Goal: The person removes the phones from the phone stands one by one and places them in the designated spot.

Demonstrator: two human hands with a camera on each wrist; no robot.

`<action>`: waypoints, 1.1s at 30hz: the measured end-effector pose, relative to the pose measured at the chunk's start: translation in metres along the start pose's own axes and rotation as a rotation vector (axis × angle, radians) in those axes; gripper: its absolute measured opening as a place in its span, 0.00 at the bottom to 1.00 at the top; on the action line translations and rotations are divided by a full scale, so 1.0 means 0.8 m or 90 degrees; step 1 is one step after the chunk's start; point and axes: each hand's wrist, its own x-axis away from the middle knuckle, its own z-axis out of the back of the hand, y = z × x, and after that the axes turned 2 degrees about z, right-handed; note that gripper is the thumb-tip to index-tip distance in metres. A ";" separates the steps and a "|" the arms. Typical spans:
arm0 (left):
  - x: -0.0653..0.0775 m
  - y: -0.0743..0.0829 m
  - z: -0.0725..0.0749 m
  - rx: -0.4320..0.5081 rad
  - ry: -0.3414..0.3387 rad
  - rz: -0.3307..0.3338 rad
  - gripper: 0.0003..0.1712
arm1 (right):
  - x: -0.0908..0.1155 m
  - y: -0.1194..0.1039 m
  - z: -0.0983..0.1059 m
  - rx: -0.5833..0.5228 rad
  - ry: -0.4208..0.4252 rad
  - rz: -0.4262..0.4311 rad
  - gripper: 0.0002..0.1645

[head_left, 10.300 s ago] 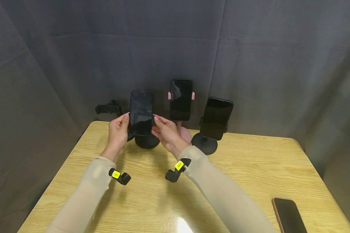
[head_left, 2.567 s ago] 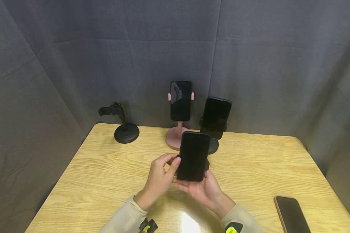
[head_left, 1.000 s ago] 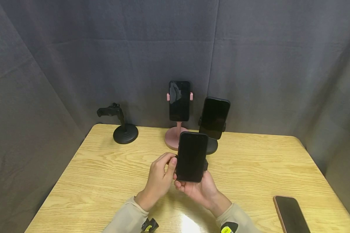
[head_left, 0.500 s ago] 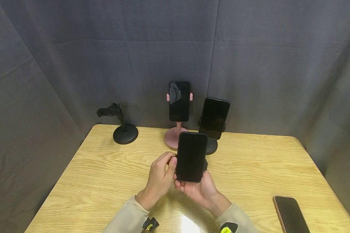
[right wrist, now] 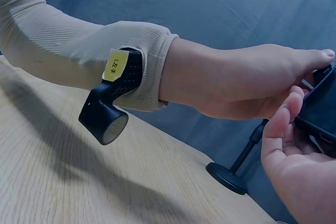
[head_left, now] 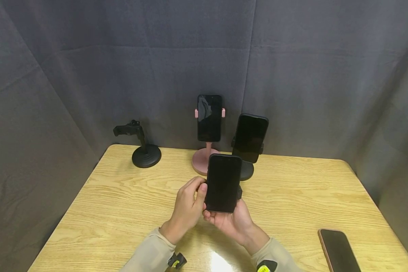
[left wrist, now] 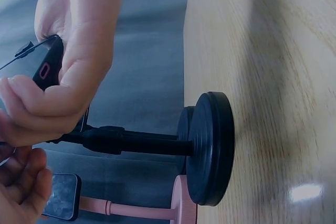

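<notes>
A black phone [head_left: 223,183] sits upright in the clamp [head_left: 240,192] of a black phone stand, in front of me in the head view. My left hand [head_left: 187,206] grips the stand's clamp at the phone's left edge, its thumb along that edge and its fingers behind. Palm up, my right hand [head_left: 236,223] holds the stand from below, its fingers curled under the phone's lower end. The left wrist view shows the stand's round base [left wrist: 210,148] close to the tabletop; whether it touches I cannot tell. In the head view, phone and hands hide that base.
Behind stand a pink stand [head_left: 200,160] with a phone [head_left: 209,118] and a black stand [head_left: 247,170] with a tilted phone [head_left: 250,138]. A phoneless black stand [head_left: 146,155] is back left. Another phone [head_left: 340,251] lies front right on the wooden table [head_left: 292,204].
Since the oldest frame, both hands have brought the phone and its stand from the back left toward me and rightward. Over the last second, hands and phone stay nearly still.
</notes>
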 end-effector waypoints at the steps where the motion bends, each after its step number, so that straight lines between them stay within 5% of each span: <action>1: 0.000 0.000 0.000 -0.001 0.001 -0.001 0.21 | 0.000 0.000 0.000 0.000 -0.002 0.000 0.24; 16: -0.002 -0.001 -0.001 -0.012 -0.014 -0.011 0.29 | 0.000 0.001 -0.001 -0.013 -0.003 0.010 0.24; 33: -0.005 -0.009 -0.011 -0.009 0.051 -0.070 0.33 | -0.001 0.003 -0.001 -0.038 0.001 0.025 0.24</action>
